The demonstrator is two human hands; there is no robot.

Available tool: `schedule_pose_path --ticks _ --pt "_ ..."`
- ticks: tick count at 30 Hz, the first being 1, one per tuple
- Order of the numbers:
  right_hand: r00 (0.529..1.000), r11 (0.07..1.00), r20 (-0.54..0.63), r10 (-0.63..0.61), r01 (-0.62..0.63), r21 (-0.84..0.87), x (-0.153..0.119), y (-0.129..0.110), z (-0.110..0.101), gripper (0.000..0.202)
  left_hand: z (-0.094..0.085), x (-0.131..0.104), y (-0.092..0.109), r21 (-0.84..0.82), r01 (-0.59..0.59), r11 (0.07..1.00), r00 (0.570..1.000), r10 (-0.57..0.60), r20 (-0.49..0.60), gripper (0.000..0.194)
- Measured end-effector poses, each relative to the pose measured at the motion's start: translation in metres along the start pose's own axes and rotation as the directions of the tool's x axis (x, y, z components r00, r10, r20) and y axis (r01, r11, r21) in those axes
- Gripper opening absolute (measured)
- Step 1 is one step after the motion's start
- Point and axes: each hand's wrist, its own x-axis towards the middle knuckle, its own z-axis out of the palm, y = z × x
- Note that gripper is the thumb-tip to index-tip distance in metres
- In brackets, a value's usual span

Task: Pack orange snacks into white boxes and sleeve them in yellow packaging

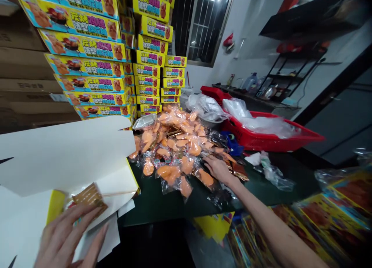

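My left hand, spread, covers a gold packet in the open box; right hand, grip can't tell; orange packets remain outside.

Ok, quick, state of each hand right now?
Left hand: at the gold packet; can't tell if gripping.
Right hand: at the wrapped orange pieces; grip can't be told.

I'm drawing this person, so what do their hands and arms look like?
The bare, ungloved left hand has long, slim fingers; its forearm is out of view. The bare, ungloved right hand joins a long, slim right forearm with no sleeve, watch or bracelet showing. I can't make out any rings.
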Motion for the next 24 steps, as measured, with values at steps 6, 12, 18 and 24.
schedule_pose_path --ticks 6,12,18,24 --pt "0.946 0.943 -0.241 0.215 -0.136 0.304 -0.01 -0.063 -0.034 0.031 0.009 0.07 0.088 -0.28 0.145 0.949 0.969 -0.079 0.235 0.028" --pt "0.998 0.27 0.046 -0.03 -0.036 0.962 -0.044 -0.214 -0.023 0.016 0.02 0.081 0.115 -0.552 0.506 0.662 0.85 -0.274 0.45 0.034" --pt "0.96 0.736 -0.28 0.013 0.18 0.653 -0.058 -0.182 0.0 0.026 -0.012 0.093 0.03 -0.383 0.621 0.684 0.767 -0.43 0.476 0.041" --pt "0.949 0.989 -0.31 0.062 -0.099 -0.108 -0.065 -0.042 0.027 0.055 -0.004 0.133 -0.042 -0.156 0.467 0.87 0.614 -0.192 0.766 0.032"
